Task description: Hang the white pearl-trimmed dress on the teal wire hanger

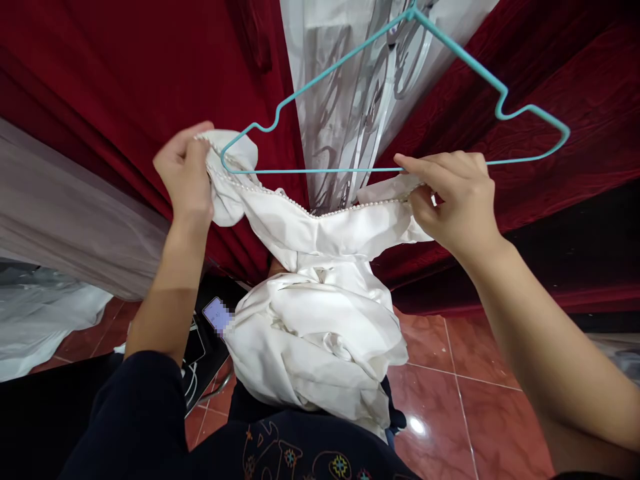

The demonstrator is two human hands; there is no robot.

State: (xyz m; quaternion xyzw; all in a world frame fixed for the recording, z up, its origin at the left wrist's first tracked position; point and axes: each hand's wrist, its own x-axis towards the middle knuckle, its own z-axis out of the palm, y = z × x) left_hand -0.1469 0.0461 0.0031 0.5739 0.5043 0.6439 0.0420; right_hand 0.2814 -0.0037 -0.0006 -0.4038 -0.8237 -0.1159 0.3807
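The white dress (320, 320) is positioned in front of the wearer's torso, its skirt bunched over the lap and its bodice extended away from the body; the lap presumably carries most of the weight, leaving the hands to control the upper edge only. The left hand (183, 177) grips the puffed sleeve at its beaded border, fingers closed on the fabric. The right hand (453, 197) has its fingers drawn together at the opposite end of the bodice, pinching the edge, with the index finger lying along the lower bar of the teal hanger (300, 171); this grip appears to control garment and bar together. The wide spacing of the hands spreads the neckline, so the pearl trim (345, 209) is exposed along its length. The left corner of the hanger lies in front of the left sleeve; the hook runs out of view, so its support cannot be determined. A lit phone (216, 313) sits beside the skirt at the wearer's left, over a black surface, apart from both hands
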